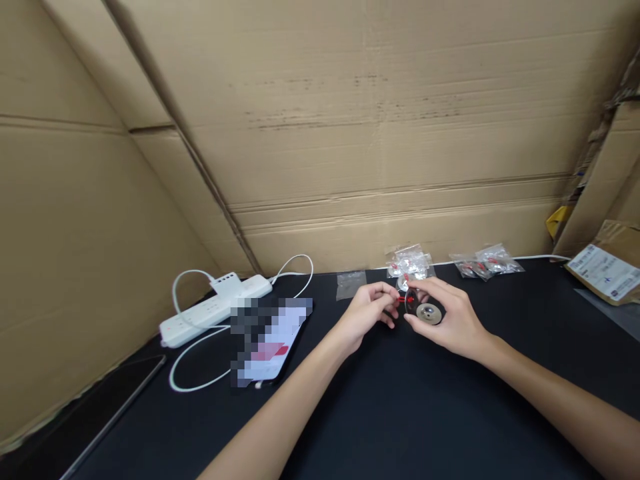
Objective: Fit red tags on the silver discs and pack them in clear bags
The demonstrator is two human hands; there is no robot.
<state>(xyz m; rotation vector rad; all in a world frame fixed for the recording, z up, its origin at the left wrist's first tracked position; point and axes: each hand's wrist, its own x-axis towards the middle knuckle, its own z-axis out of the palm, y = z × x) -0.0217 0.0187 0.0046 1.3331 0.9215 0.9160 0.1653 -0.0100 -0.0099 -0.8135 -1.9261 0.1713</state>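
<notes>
My right hand [453,317] is curled with thumb and fingertips around the edge of a thin round piece seen nearly edge-on. In the curve of that hand shows a small silvery metal disc [429,313] with a raised centre, much like a finger cymbal. Whether the two are one piece I cannot tell. A red cord [405,299] runs between the hands beside the thin edge. My left hand [367,310] has its fingers bent together at the cord's left end. Just behind the hands lie clear plastic bags [410,260] with silvery discs and red bits.
More small bags [487,261] lie back right, and a flat clear bag [351,285] is behind my left hand. Left stand a white power strip [200,320], looping cable and phone [275,343]. A labelled brown parcel [607,267] sits far right. Cardboard walls [375,147] enclose the black table.
</notes>
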